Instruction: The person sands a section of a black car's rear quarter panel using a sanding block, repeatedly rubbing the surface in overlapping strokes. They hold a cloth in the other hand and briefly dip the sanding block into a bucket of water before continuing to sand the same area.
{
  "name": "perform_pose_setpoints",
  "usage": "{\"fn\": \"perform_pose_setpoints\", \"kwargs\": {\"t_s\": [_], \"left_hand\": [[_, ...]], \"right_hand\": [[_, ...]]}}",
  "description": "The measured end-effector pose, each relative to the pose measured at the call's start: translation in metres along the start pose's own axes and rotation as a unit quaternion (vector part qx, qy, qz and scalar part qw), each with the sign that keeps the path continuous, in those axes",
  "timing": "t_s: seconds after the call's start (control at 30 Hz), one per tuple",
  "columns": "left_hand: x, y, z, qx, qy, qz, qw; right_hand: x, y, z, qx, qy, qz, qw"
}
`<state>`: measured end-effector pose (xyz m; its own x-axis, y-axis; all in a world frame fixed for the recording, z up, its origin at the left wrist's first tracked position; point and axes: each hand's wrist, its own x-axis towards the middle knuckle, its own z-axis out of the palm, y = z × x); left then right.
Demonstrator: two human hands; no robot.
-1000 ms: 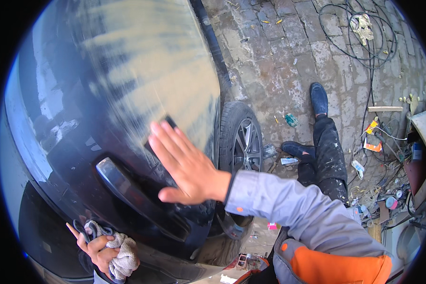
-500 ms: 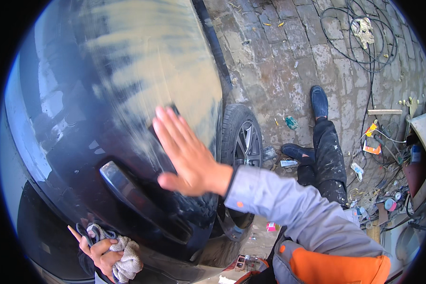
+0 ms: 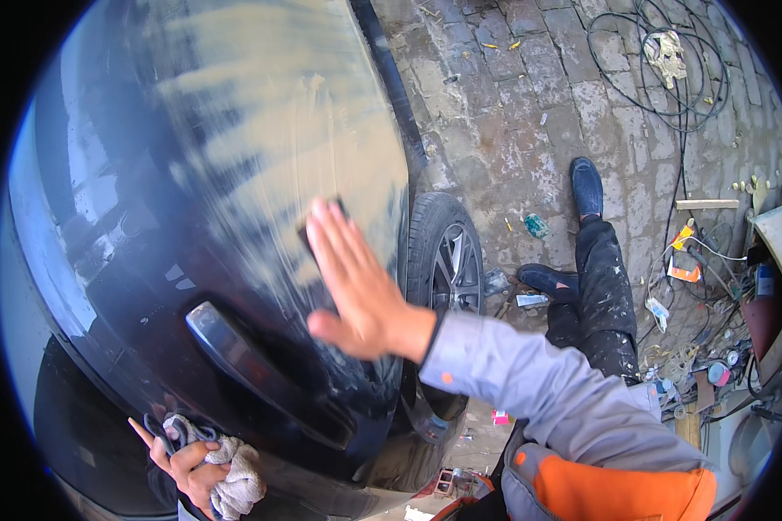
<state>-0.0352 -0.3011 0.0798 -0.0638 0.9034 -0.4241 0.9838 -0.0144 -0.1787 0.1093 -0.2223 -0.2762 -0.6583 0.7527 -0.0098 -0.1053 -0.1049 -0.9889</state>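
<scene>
My right hand [image 3: 352, 282] lies flat on the dark car panel, fingers stretched and together, thumb apart. Under its fingers is a thin dark pad, like a sanding pad [image 3: 306, 241], with only its edges showing. Beige filler [image 3: 295, 130] covers the panel beyond the hand, smeared and streaked with thin lines. At the lower left my left hand [image 3: 187, 464] has its fingers curled round a crumpled grey rag [image 3: 239, 482], index finger pointing out. A dark door handle [image 3: 256, 365] with a shiny end sits on the panel between both hands.
The car's wheel [image 3: 447, 260] stands just right of the panel. A coiled black hose [image 3: 660, 78] lies on the brick paving [image 3: 513, 113]. My legs [image 3: 604, 286] stand beside the wheel. Cans, litter and scrap [image 3: 712, 373] crowd the right side.
My right hand has slid a little to the right over the panel, with the dark pad under it, exposing more streaked filler. My left hand keeps the rag in nearly the same place.
</scene>
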Motion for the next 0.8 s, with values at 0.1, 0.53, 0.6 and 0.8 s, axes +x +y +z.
{"fn": "perform_pose_setpoints", "kwargs": {"t_s": [0.1, 0.53, 0.6, 0.8], "left_hand": [[-0.001, -0.003, -0.002, -0.019, -0.012, 0.012, 1.0], [0.0, -0.005, 0.003, -0.021, 0.007, 0.02, 1.0], [-0.002, -0.007, 0.002, -0.023, -0.001, 0.024, 0.999], [-0.001, -0.005, 0.01, 0.004, 0.042, 0.022, 0.999]], "right_hand": [[-0.077, -0.022, 0.016, -0.003, -0.041, -0.031, 0.999], [-0.062, -0.012, 0.011, 0.026, 0.02, -0.021, 0.999], [-0.092, -0.02, 0.019, 0.003, 0.018, -0.053, 0.998], [0.045, 0.104, -0.013, 0.021, 0.05, 0.078, 0.996]]}}
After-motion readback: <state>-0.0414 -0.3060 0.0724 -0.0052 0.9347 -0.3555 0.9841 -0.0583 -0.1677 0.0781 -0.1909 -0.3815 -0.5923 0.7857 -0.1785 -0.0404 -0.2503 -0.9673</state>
